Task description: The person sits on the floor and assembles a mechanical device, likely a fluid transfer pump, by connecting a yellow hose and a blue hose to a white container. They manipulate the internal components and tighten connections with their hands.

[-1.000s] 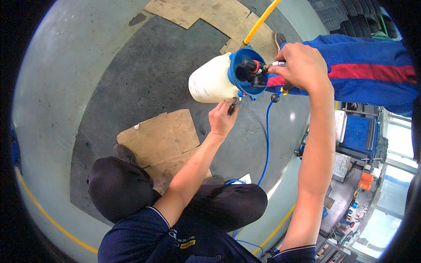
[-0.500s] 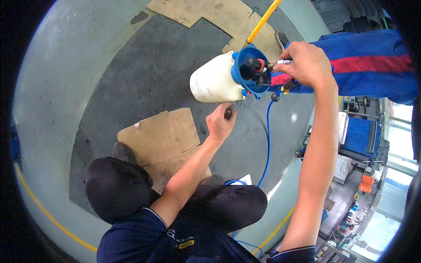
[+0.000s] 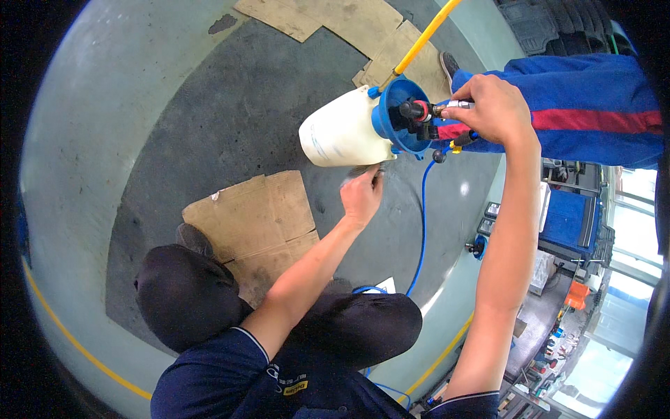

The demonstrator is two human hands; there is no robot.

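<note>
A white plastic tank [image 3: 342, 130] with a wide blue collar [image 3: 386, 115] stands ahead of me. A black valve with a red ring [image 3: 417, 109] rises from inside the collar. Beside this valve, my right hand [image 3: 495, 110] pinches a metal hose fitting [image 3: 457, 105] between thumb and fingers. Just below the tank's near side is my left hand [image 3: 361, 197], fingers curled closed around something dark that I cannot make out. A blue air hose [image 3: 423, 223] runs up to a black and yellow coupling [image 3: 460, 142] under my right hand.
A yellow hose [image 3: 426, 38] reaches the collar from above. Another person's blue trouser leg with a red stripe [image 3: 586, 119] is at the right. Flattened cardboard [image 3: 258, 216] lies near my knee, with more cardboard [image 3: 342, 28] farther off. A workbench with tools [image 3: 544, 307] stands right.
My left hand has moved slightly right, closer under the tank. My right hand stays at the fitting by the valve, and the view has shifted a little.
</note>
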